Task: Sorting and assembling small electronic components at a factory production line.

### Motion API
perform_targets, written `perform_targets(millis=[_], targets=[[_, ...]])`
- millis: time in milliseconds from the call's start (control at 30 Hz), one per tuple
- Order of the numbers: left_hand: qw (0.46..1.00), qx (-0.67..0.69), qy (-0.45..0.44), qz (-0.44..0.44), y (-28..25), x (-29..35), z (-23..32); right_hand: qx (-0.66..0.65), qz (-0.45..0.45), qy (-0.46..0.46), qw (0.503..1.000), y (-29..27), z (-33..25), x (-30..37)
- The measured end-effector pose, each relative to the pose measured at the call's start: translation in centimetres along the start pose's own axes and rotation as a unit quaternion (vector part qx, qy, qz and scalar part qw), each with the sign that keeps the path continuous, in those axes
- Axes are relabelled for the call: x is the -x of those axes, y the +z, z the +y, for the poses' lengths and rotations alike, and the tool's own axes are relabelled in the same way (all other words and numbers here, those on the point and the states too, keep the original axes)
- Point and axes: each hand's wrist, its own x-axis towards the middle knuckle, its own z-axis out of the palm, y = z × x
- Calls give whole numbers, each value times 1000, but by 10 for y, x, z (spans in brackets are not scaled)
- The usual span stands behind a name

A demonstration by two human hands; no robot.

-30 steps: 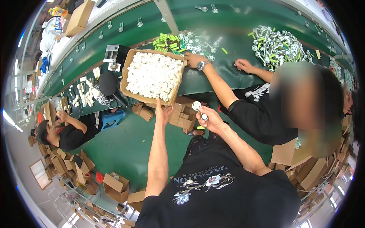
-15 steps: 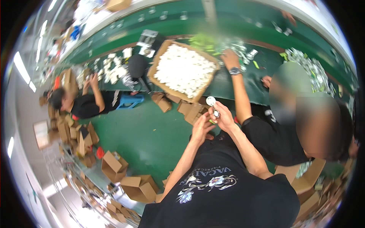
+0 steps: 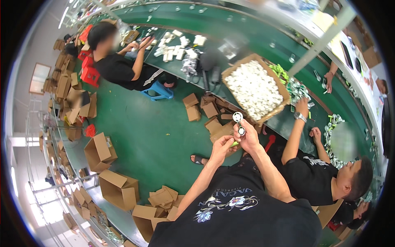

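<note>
My right hand (image 3: 249, 139) is closed around a small dark-framed part with two round white faces (image 3: 238, 117), one above the other. Just left of it, my left hand (image 3: 222, 149) pinches a small green piece (image 3: 234, 144) between thumb and fingers. Whether the green piece joins the white-faced part cannot be made out. Beyond my hands, a cardboard box (image 3: 284, 108) heaped with small white parts (image 3: 255, 86) rests at the edge of the green worktable.
A co-worker (image 3: 308, 173) at my right reaches into clear and green parts (image 3: 298, 88) on the table. Another person (image 3: 119, 61) sits far left beside a blue stool (image 3: 158, 90). Open cartons (image 3: 119, 189) line the floor at left; flattened cardboard (image 3: 216, 127) lies under the table.
The view has swung leftward, so the table and box appear further right. My left hand now pinches the green piece; its fingers were looser before. The right hand keeps its hold, with both round faces showing.
</note>
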Motion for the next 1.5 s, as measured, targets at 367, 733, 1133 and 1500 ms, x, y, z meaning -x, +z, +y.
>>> perform_targets(millis=[367,733,1133,1500], targets=[[978,-37,147,140,-296,149,115,91,-58,119,987,239,287,-84],[825,-187,307,436,-469,191,235,227,-148,207,940,419,473,-190],[836,-255,331,356,-680,73,440,238,-74,146,957,550,543,-468],[921,-355,108,120,-801,22,483,-12,164,-43,985,446,429,-627]])
